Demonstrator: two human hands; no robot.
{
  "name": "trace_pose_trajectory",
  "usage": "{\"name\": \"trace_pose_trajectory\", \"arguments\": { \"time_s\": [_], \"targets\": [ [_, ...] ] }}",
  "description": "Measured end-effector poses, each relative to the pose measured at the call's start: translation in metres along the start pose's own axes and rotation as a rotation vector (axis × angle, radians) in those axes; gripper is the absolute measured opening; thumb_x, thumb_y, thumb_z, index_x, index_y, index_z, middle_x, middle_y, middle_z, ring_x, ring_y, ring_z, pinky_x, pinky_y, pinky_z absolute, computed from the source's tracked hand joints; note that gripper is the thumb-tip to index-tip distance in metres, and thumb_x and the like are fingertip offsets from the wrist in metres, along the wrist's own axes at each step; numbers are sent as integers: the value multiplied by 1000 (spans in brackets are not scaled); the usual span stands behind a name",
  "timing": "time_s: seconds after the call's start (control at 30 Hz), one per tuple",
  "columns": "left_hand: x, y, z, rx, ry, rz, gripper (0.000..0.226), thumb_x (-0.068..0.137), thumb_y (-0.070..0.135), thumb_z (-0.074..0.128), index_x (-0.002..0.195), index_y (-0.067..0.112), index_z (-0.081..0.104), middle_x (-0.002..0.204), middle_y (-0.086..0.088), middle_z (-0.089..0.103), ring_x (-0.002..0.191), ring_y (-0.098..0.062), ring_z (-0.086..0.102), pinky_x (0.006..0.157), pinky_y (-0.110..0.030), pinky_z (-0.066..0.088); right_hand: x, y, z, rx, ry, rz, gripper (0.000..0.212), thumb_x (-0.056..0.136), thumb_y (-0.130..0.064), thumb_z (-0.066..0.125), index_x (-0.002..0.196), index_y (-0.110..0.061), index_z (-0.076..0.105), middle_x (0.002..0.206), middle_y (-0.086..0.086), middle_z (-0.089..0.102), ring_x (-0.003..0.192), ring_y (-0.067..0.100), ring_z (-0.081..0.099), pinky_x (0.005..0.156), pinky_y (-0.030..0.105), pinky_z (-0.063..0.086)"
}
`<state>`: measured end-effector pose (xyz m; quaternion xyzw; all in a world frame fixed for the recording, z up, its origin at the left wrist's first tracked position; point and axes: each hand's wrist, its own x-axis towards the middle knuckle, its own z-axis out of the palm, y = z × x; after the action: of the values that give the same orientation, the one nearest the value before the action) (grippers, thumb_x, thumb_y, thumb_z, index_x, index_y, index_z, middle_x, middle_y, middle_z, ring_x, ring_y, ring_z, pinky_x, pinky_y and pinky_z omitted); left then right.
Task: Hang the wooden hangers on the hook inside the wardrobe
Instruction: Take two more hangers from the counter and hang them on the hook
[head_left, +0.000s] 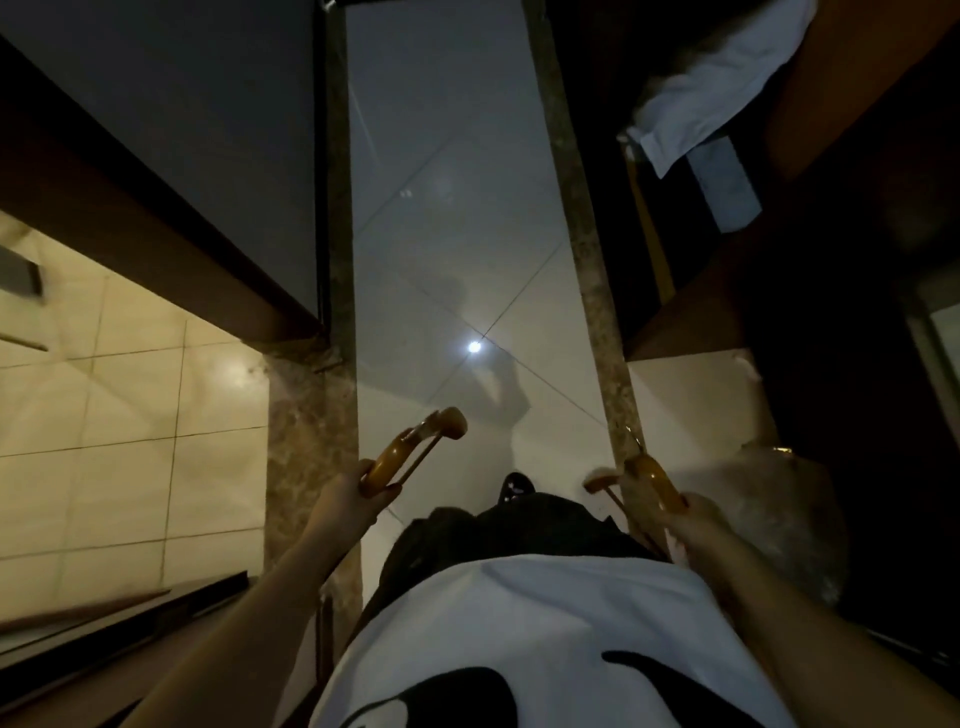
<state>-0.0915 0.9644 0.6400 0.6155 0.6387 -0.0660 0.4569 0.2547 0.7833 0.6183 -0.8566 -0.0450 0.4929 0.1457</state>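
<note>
The left hand (347, 501) is clenched around the lower end of one wooden hanger, the left hanger (387, 461). Its fingers (382, 491) wrap under the amber wood and the thumb lies over the top. The rest of that hanger runs up and to the right, away from the fingers, and ends in a rounded tip with a thin crossbar alongside (the spot near the tip is too blurred to make out).

The right hand (698, 527) grasps the right hanger (655, 478). Its fingers (687, 505) are curled over the curved wooden arm at its lower right end. The free end of this hanger points left, toward the body, and a thin bar shows beneath it.

Both hangers are held in the air above the pale tiled floor (457, 234), well apart from each other, one on each side of the person's white shirt (545, 623) and dark shoe (515, 484).

The right hanger overlaps the mottled stone strip (587, 260) that edges the floor. Just beyond that strip stands the dark brown wardrobe (841, 291). A white cloth (727, 78) hangs inside it near the top right corner. A bright light spot (474, 347) reflects off the tiles between the two hands, farther from the person.
</note>
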Motion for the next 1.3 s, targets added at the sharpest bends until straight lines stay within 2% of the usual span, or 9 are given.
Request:
{"name": "trace_pose_trajectory", "arguments": {
  "time_s": [0.13,0.33,0.43,0.67,0.83,1.03,1.13,1.23,1.3],
  "targets": [
    [25,8,-17,-17,5,-68,13,86,24,62,96,18,56,81,-8,63,74,-21,62,66,-30,52,24,-91,-14,-17,-30,-88,8,88,-19,58,91,-15,51,79,6,57,68,20,54,54,28,41],
    [80,22,-56,-16,20,-173,12,88,24,60,81,26,50,81,-9,61,77,-25,61,76,-40,53,56,-213,-23,19,-42,-269,43,89,-22,58,128,-8,47,96,4,56,81,20,57,56,24,40],
    [124,35,-80,-17,26,-217,10,88,26,60,92,19,54,83,-9,62,78,-24,61,78,-40,53,75,-255,-21,39,-31,-294,48,89,-19,59,133,-8,43,114,12,55,90,23,55,54,22,37],
    [231,114,-148,-60,-27,-120,11,87,25,62,91,18,54,84,-13,60,79,-31,60,79,-48,52,96,-311,-15,101,7,-100,45,88,-17,61,128,-4,48,93,10,58,70,16,52,54,25,38],
    [303,196,-191,-83,-80,35,15,88,24,61,97,16,52,84,-14,61,75,-27,60,63,-32,49,109,-326,-21,128,43,74,43,85,-24,63,120,-2,52,98,18,62,87,33,60,75,39,50],
    [372,275,-212,-100,-75,121,14,88,22,61,97,14,52,78,-12,59,65,-23,56,59,-33,47,138,-357,-47,156,46,190,36,87,-21,62,114,2,53,76,12,55,64,23,50,53,28,38],
    [396,302,-210,-90,-80,102,10,88,20,61,93,16,53,80,-15,59,73,-28,58,69,-40,50,168,-391,-66,168,41,181,40,88,-20,61,120,1,52,80,13,57,67,24,51,58,29,40],
    [417,319,-205,-75,-94,43,12,88,19,61,96,13,53,77,-16,57,67,-27,55,65,-36,48,201,-441,-94,217,7,132,47,89,-18,59,130,0,46,94,12,57,71,21,51,56,27,39],
    [431,331,-203,-68,-105,-15,16,88,18,61,98,8,53,71,-14,55,63,-26,53,63,-35,46,216,-480,-115,225,-8,81,49,91,-18,58,134,-2,43,116,17,57,90,30,56,66,29,44]
  ]
}}
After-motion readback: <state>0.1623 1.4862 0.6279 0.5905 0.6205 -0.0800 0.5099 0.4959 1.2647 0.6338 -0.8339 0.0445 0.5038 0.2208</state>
